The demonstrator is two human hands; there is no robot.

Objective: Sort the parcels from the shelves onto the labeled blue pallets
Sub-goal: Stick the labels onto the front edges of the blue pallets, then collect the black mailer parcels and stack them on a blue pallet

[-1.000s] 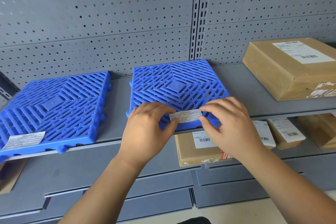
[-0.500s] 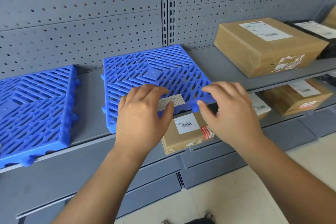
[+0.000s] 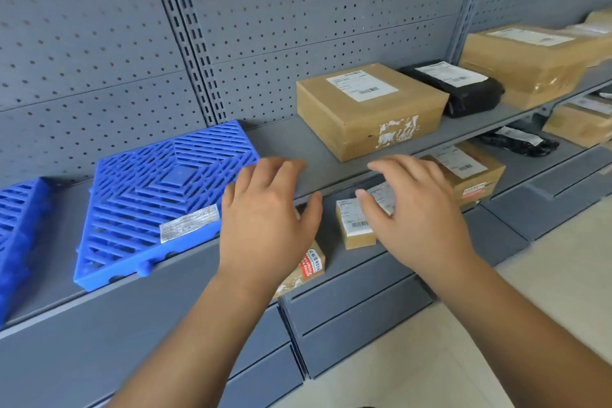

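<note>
A second pallet (image 3: 20,225) is cut off at left and the left hand (image 3: 265,219) hides most of a lower parcel (image 3: 313,263), while it and the right hand (image 3: 417,209), relaxed and empty, have left the blue pallet (image 3: 159,195) on the shelf's (image 3: 284,142) front edge and hover right of it, before the brown parcel (image 3: 371,109).

**Materials and finish**

Blue pallet (image 3: 165,199), lower left: moulded plastic, slight sheen; paper label (image 3: 189,223). Cardboard box (image 3: 364,116), centre: matt brown, scuffed white patch. Black parcel (image 3: 470,94), upper right: shiny plastic film. Shelf (image 3: 284,142): matt grey metal.
</note>
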